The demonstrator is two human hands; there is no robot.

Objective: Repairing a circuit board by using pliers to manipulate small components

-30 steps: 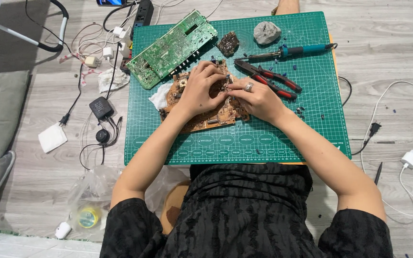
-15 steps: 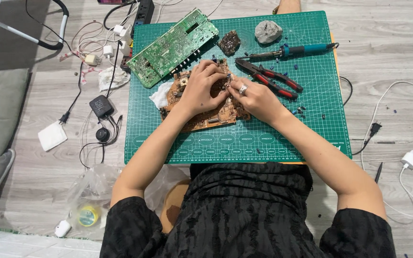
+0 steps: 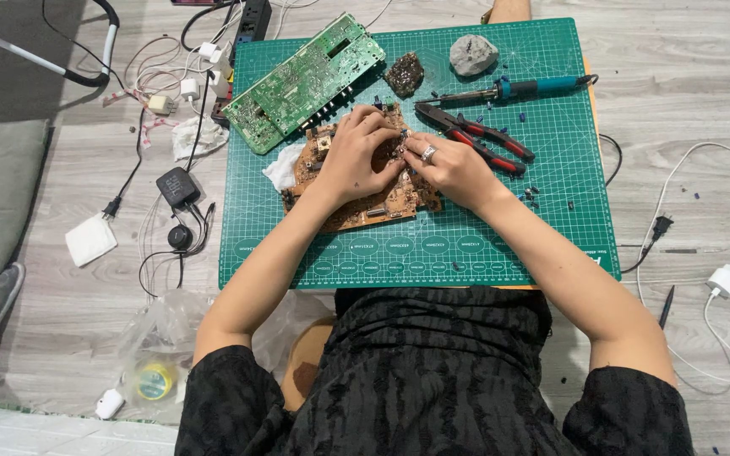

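We see the brown board (image 3: pixel 365 190) at the centre of the green mat (image 3: pixel 551 211). Our left hand (image 3: pixel 356 156) lies curled over it, pressing it down, and our right hand (image 3: pixel 449 165) pinches a small part at its upper edge. Red pliers (image 3: pixel 479 139) lie just right of the hands; a green board (image 3: pixel 302 80) sits upper left.

Brown circuit board (image 3: pixel 363 203): matt, rough with solder and parts. Green circuit board (image 3: pixel 302 80) at 11 o'clock: glossy laminate. Cutting mat (image 3: pixel 551 228): matt green rubbery plastic. Pliers (image 3: pixel 475 139) at 2 o'clock: dark metal, glossy red grips. Stone (image 3: pixel 472 55): rough grey. Floor (image 3: pixel 86 329): matt wood-grain planks.
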